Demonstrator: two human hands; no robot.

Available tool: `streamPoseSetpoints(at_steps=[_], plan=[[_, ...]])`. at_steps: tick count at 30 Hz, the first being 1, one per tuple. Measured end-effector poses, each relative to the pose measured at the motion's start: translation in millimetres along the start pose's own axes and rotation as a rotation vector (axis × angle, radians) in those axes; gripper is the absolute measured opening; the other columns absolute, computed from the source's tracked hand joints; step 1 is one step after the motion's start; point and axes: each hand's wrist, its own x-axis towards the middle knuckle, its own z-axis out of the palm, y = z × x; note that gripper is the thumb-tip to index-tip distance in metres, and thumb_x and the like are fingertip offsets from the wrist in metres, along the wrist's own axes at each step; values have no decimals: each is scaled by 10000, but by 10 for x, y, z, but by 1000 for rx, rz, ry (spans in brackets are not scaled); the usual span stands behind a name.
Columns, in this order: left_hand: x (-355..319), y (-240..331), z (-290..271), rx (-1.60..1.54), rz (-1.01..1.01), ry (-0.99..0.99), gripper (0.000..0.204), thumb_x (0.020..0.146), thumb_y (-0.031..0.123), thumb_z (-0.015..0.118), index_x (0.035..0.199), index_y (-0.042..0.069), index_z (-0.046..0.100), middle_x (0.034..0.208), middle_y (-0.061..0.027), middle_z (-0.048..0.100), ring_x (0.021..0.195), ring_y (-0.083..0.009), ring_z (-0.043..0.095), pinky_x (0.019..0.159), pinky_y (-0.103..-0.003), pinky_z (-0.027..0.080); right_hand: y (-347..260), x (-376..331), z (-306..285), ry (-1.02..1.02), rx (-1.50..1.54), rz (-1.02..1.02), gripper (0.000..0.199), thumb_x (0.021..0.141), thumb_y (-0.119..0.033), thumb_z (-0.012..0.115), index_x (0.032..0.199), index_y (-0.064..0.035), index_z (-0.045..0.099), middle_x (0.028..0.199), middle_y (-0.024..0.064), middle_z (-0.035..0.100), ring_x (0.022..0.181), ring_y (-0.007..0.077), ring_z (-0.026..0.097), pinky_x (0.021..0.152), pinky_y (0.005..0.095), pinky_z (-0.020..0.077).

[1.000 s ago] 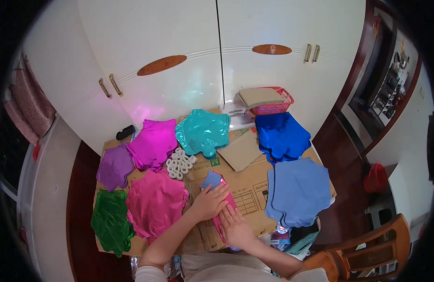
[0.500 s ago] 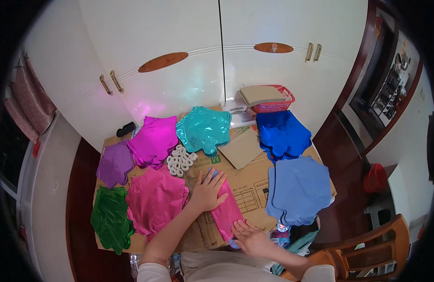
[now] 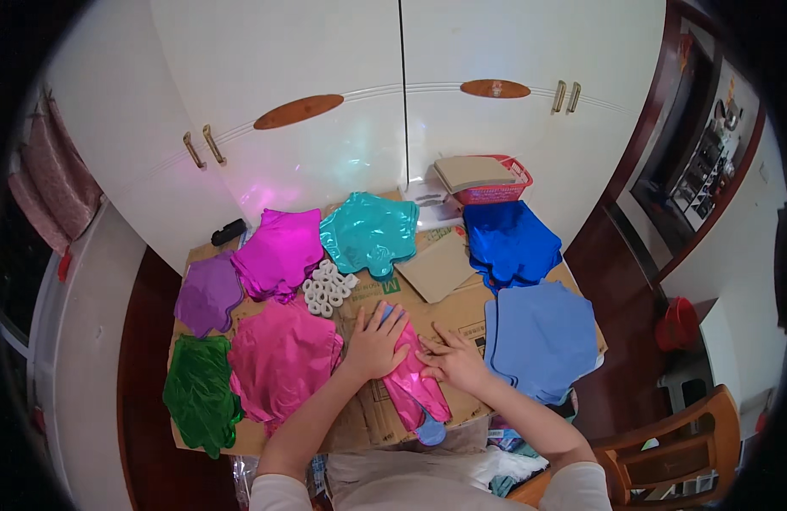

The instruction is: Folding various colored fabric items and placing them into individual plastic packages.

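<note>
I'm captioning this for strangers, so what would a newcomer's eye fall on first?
Likely the shiny magenta foil stack toward the cardboard's back left and the electric-blue foil stack at its back right. Next, the folded pink foil near the front middle, with the left hand on it and the right hand at its right side.

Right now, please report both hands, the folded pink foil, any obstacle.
Left hand across upper part of folded pink foil. Right hand at its right edge. Blue end showing below. Only the hands cover it.
</note>
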Motion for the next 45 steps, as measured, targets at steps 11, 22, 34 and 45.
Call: streamPoseSetpoints(at_steps=[11,22,34,45], plan=[[12,25,-9,-19,-23,13,588,817,423,557,1313,118,480,1396,-104,417,1336,-301,311,1055,-611,167,-282,-384,-240,-305,218,-169,338,811,-334,620,973,-38,639,1227,110,563,1147,307,511,947,396,422],[9,9,-54,-21,-28,28,558,832,400,546,1313,124,482,1405,-117,404,1332,-310,312,1053,-618,166,-893,-136,5,-98,-59,132,188,781,-183,547,939,-83,561,862,71,525,807,224,532,699,360,456],[-766,242,-664,-109,97,-131,357,806,228,616,1121,63,588,1238,-121,533,1212,-278,470,1027,-485,324,-839,-276,101,51,166,164,195,804,-181,592,940,-48,549,861,118,517,815,288,529,703,400,438],[-1168,897,-793,-330,309,-143,425,811,344,636,1125,60,594,1165,-103,571,1168,-252,503,1042,-451,336,-798,-274,115,55,265,183,246,772,-142,588,986,-33,538,1035,153,524,957,327,501,806,425,437]])
